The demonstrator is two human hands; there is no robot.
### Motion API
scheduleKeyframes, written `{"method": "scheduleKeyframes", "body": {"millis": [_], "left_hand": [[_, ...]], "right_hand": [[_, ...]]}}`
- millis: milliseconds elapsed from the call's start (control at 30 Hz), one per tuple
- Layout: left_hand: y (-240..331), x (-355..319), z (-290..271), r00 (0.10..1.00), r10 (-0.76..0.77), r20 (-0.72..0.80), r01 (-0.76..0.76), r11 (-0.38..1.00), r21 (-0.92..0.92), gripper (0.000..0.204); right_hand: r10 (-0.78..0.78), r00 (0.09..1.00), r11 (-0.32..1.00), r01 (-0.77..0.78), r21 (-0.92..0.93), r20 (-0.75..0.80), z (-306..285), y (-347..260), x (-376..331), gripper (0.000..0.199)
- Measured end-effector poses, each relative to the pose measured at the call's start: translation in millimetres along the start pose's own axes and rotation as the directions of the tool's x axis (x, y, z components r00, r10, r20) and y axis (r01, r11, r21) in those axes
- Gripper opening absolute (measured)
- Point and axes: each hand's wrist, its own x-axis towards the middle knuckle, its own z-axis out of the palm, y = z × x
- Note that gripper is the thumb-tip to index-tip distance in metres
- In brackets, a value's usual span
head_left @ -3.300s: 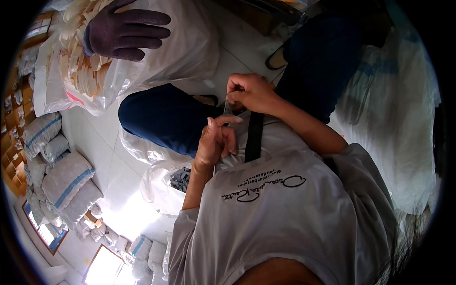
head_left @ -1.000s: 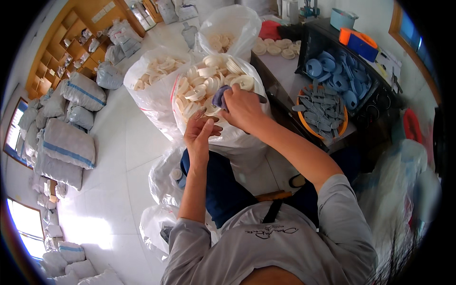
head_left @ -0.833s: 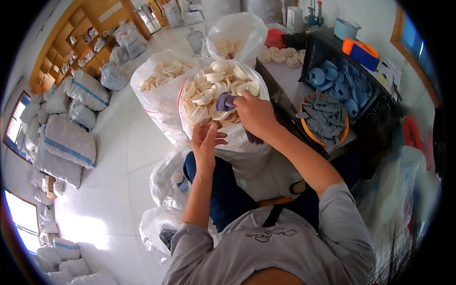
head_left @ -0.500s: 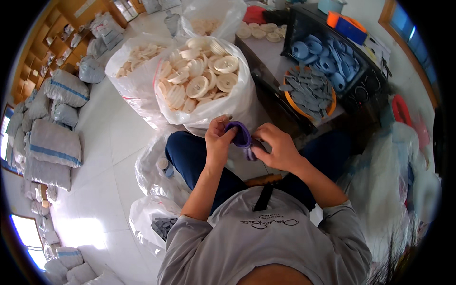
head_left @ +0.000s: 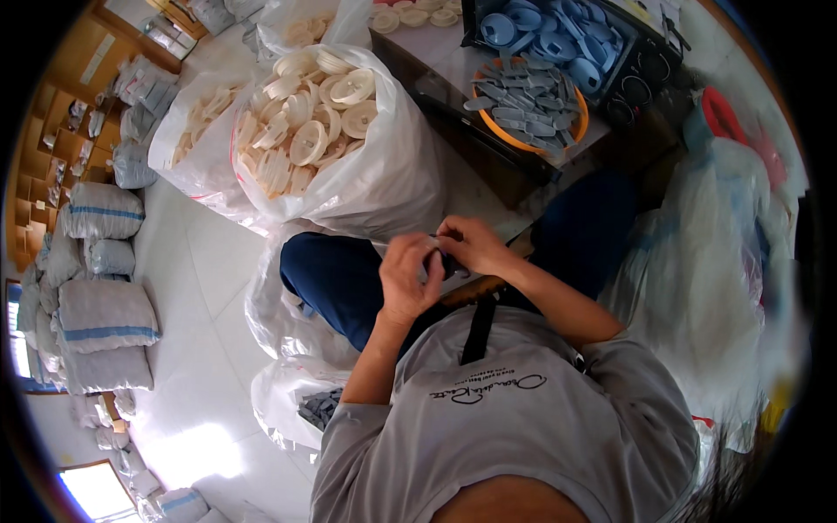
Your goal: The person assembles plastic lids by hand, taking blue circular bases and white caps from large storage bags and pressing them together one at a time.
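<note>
Over my lap, my left hand (head_left: pixel 408 277) and my right hand (head_left: pixel 478 246) are close together. Between them is a small dark purple cloth piece (head_left: pixel 447 264), apparently a glove, mostly covered by my fingers. My left thumb and fingers close round one side of it; my right fingers pinch its upper edge. Beyond my hands stands a white plastic bag (head_left: pixel 384 187) filled with cream round discs (head_left: pixel 309 142). Ahead to the right, an orange-rimmed bowl (head_left: pixel 582 118) holds grey plastic strips (head_left: pixel 527 105).
A black box with knobs (head_left: pixel 641 83) holds blue plastic parts (head_left: pixel 558 39). Its dark panel (head_left: pixel 488 144) juts toward my knees. Clear plastic sheeting (head_left: pixel 697 288) hangs at my right. Stuffed sacks (head_left: pixel 106 314) line the left side. An open bag of dark grey pieces (head_left: pixel 321 407) sits by my left arm.
My hands have come closer together and nearer my body. The purple cloth piece, held up with its opening showing before, is now mostly hidden in my fingers. The whole view has shifted.
</note>
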Motion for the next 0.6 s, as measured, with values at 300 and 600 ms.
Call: {"method": "scheduleKeyframes", "body": {"millis": [300,600], "left_hand": [[-31,-65,47,0.725,-0.418,0.548,0.377,0.906,0.192,0.014],[-97,-88,62,0.218,-0.772,0.597,0.68,-0.319,-0.661,0.034]], "right_hand": [[-0.282,0.936,0.954,0.25,-0.168,-0.212,14,19,0,0.004],[-0.296,0.953,0.836,0.291,-0.465,0.065,32,56,-14,0.01]]}}
